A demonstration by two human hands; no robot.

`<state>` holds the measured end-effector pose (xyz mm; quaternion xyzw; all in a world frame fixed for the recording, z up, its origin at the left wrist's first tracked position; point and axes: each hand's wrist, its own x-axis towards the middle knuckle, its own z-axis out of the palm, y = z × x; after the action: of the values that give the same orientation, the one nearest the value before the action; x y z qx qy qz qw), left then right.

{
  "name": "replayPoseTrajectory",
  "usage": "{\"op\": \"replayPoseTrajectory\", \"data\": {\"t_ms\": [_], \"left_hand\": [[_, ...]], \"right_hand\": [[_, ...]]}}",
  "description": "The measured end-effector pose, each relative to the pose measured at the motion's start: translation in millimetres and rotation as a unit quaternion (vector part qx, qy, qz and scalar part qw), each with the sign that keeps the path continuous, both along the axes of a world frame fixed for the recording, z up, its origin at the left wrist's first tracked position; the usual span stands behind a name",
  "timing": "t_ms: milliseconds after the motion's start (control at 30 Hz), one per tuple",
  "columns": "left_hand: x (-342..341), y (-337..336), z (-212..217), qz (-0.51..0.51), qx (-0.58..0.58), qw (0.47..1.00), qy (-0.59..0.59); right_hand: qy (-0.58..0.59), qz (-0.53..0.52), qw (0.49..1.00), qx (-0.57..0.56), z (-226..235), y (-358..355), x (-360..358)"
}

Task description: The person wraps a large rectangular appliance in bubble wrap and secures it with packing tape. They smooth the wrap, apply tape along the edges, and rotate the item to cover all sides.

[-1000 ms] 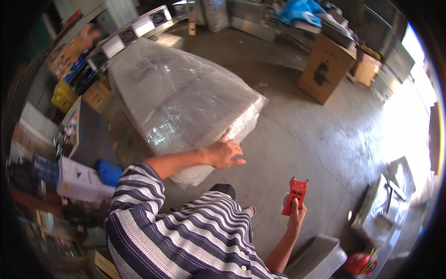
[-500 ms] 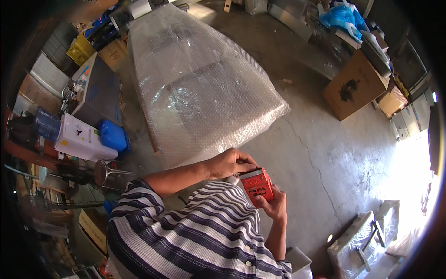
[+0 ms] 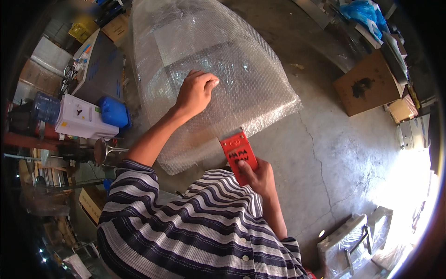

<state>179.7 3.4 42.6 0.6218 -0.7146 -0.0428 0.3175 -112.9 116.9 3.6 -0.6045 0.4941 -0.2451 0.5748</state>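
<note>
My right hand (image 3: 261, 178) grips a red tape dispenser (image 3: 239, 160) with dark handwriting and a metal end, thumb pressed on its face. The dispenser is tilted, its metal end pointing away from me at the near edge of the bubble wrap (image 3: 223, 104). Above the sheet, my left hand (image 3: 197, 92) is raised with its fingers closed in a pinch. Whatever lies between those fingertips, if anything, does not show. Under the clear bubble wrap, a large flat shape is covered, with paler and darker panels showing through.
To the left stand a white water dispenser (image 3: 83, 116) with a clear bottle and a blue jerrycan (image 3: 114, 111). On the right are a brown cardboard box (image 3: 367, 86) and a blue plastic bag (image 3: 364, 16). A plastic-wrapped panel (image 3: 341, 242) lies lower right on the concrete floor.
My left hand has left the dispenser's end and moved up over the bubble wrap. My right hand has turned the dispenser more upright and brought it slightly left and farther from me.
</note>
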Motion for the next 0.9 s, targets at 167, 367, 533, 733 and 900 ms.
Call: {"op": "replayPoseTrajectory", "data": {"t_ms": [167, 367, 533, 733, 900], "left_hand": [[-8.5, 12.8, -40.3, 0.171, -0.112, 0.96, -0.194], [8.6, 17.6, -71.9, 0.159, 0.066, 0.967, -0.185], [7.9, 20.1, -71.1, 0.182, 0.123, 0.955, -0.198], [-22.4, 37.0, -59.8, 0.128, 0.046, 0.983, -0.123], [-80.7, 108.8, -80.5, -0.324, -0.036, 0.904, -0.278]], "right_hand": [[-0.004, 0.016, 1.0, 0.022, -57.1, -2.6, -4.7], [-0.039, -0.017, 0.999, -0.012, -94.5, 15.1, -17.0], [-0.031, 0.003, 0.999, -0.021, -119.3, 9.6, -17.1], [-0.029, 0.012, 0.999, -0.026, -152.8, -19.3, 13.0], [-0.054, -0.001, 0.997, -0.055, -193.6, -22.2, 21.7]]}}
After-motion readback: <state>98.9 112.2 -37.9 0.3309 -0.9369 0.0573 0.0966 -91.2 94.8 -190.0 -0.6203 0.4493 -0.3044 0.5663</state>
